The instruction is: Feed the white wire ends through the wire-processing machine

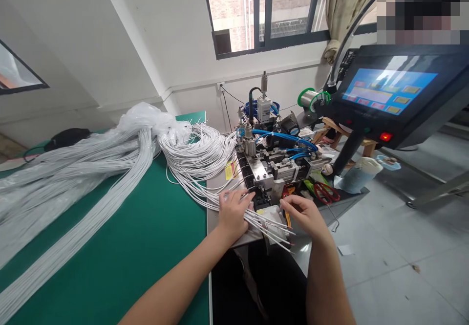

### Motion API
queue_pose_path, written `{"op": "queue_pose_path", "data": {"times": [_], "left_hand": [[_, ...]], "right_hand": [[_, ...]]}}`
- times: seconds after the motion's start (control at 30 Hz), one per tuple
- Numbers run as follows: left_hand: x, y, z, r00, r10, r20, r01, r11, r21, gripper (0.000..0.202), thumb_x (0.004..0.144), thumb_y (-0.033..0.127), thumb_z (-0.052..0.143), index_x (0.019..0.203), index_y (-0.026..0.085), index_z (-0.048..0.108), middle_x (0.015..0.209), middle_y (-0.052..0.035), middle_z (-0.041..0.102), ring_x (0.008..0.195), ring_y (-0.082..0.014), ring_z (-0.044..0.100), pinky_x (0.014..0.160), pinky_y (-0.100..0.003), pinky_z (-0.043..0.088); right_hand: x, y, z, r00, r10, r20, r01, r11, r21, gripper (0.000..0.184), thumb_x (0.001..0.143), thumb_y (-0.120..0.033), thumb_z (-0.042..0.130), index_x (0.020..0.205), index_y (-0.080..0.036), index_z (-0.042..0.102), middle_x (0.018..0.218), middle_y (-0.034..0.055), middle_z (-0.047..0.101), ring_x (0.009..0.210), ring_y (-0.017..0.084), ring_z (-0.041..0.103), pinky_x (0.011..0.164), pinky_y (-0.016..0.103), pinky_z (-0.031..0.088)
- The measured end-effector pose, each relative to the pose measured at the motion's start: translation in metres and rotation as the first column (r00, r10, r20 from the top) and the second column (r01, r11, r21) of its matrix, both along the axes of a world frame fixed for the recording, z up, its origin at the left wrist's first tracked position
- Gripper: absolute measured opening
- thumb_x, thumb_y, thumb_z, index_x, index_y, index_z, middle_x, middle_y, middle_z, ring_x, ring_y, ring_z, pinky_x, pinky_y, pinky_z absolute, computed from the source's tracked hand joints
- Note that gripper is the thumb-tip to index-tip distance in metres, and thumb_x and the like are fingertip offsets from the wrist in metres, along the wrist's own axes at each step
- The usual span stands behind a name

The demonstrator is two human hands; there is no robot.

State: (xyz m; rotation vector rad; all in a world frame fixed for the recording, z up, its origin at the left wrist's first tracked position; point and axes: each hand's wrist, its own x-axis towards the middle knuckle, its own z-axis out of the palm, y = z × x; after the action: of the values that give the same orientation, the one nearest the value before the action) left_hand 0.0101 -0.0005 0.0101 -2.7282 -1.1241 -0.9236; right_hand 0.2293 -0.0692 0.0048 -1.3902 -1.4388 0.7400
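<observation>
My left hand (234, 213) is curled over a bunch of white wires (269, 227) at the front of a small bench machine (282, 163). The loose ends fan out to the right, past my fingers. My right hand (305, 213) is closed in a pinch just right of the machine's front, above those ends. Whatever its fingertips hold, if anything, is too small to make out. From the left hand the wires run back to a large coiled heap (200, 151) beside the machine.
Long bundles of white wire (84, 227) in clear plastic lie across the green table (164, 266). A touchscreen panel (392, 90) stands at the right. Red-handled scissors (326, 193), a solder wire spool (313, 100) and a translucent container (357, 176) sit around the machine.
</observation>
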Motion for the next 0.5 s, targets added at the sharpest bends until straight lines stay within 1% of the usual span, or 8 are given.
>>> {"op": "queue_pose_path", "data": {"times": [0.07,0.13,0.2,0.23,0.3,0.37,0.43,0.5], "left_hand": [[0.0,-0.001,0.002,1.0,-0.006,0.016,0.006,1.0,0.005,0.028,0.089,0.02,0.05,0.113,0.026,0.062,0.11,-0.0059,0.064,0.103,-0.0211,0.058,0.097,-0.045,0.029],[0.0,-0.001,0.002,0.999,-0.011,0.034,0.011,1.0,0.013,0.027,0.089,0.021,0.051,0.112,0.026,0.063,0.108,-0.0057,0.065,0.1,-0.0206,0.058,0.096,-0.044,0.029],[0.0,-0.001,0.001,0.998,-0.024,0.055,0.023,1.0,0.021,0.026,0.089,0.02,0.05,0.11,0.025,0.064,0.104,-0.0054,0.066,0.096,-0.0196,0.059,0.095,-0.043,0.029],[-0.001,0.0,0.0,0.997,-0.038,0.062,0.036,0.999,0.025,0.026,0.089,0.018,0.049,0.109,0.025,0.064,0.102,-0.005,0.066,0.094,-0.0188,0.06,0.094,-0.043,0.029],[-0.002,0.001,-0.002,0.994,-0.086,0.067,0.084,0.996,0.033,0.029,0.088,0.014,0.047,0.108,0.025,0.065,0.098,-0.0042,0.067,0.089,-0.0174,0.06,0.094,-0.042,0.028],[-0.004,0.001,-0.004,0.986,-0.152,0.062,0.149,0.988,0.05,0.034,0.086,0.01,0.046,0.111,0.025,0.064,0.096,-0.0033,0.067,0.087,-0.0161,0.061,0.094,-0.041,0.028],[-0.005,0.002,-0.004,0.976,-0.212,0.052,0.208,0.976,0.071,0.036,0.087,0.009,0.045,0.114,0.025,0.062,0.094,-0.0026,0.068,0.086,-0.0151,0.061,0.094,-0.04,0.027],[-0.005,0.001,-0.003,0.967,-0.252,0.045,0.248,0.965,0.084,0.032,0.09,0.012,0.046,0.115,0.025,0.061,0.091,-0.0015,0.069,0.083,-0.0142,0.062,0.094,-0.04,0.027]], "right_hand": [[0.004,-0.013,0.011,0.989,0.132,0.066,-0.131,0.991,-0.024,0.032,0.086,-0.044,0.056,0.072,-0.017,0.063,0.069,0.0028,0.059,0.064,0.016,0.05,0.057,0.026,0.036],[0.008,-0.025,0.02,0.962,0.245,0.122,-0.238,0.969,-0.066,0.027,0.085,-0.042,0.06,0.074,-0.017,0.064,0.07,0.0026,0.059,0.064,0.015,0.05,0.056,0.025,0.036],[0.011,-0.032,0.024,0.937,0.307,0.164,-0.295,0.951,-0.093,0.025,0.084,-0.04,0.062,0.074,-0.017,0.064,0.07,0.002,0.059,0.062,0.014,0.049,0.055,0.025,0.035],[0.012,-0.034,0.026,0.932,0.313,0.18,-0.301,0.949,-0.094,0.024,0.085,-0.039,0.061,0.074,-0.018,0.064,0.07,0.0019,0.059,0.061,0.013,0.049,0.054,0.024,0.034],[0.012,-0.034,0.025,0.941,0.278,0.194,-0.268,0.96,-0.076,0.024,0.087,-0.038,0.059,0.073,-0.018,0.064,0.07,0.0019,0.059,0.061,0.013,0.049,0.054,0.025,0.035],[0.01,-0.029,0.022,0.966,0.188,0.179,-0.183,0.982,-0.04,0.024,0.088,-0.037,0.057,0.075,-0.018,0.064,0.071,0.0024,0.06,0.064,0.014,0.05,0.056,0.025,0.036],[0.008,-0.022,0.016,0.989,0.074,0.13,-0.073,0.997,-0.007,0.024,0.088,-0.038,0.057,0.076,-0.018,0.064,0.074,0.0031,0.062,0.065,0.015,0.051,0.058,0.025,0.037],[0.006,-0.014,0.009,0.999,-0.013,0.053,0.013,1.0,0.013,0.025,0.087,-0.04,0.058,0.077,-0.018,0.064,0.076,0.0036,0.062,0.066,0.016,0.052,0.058,0.026,0.038]]}}
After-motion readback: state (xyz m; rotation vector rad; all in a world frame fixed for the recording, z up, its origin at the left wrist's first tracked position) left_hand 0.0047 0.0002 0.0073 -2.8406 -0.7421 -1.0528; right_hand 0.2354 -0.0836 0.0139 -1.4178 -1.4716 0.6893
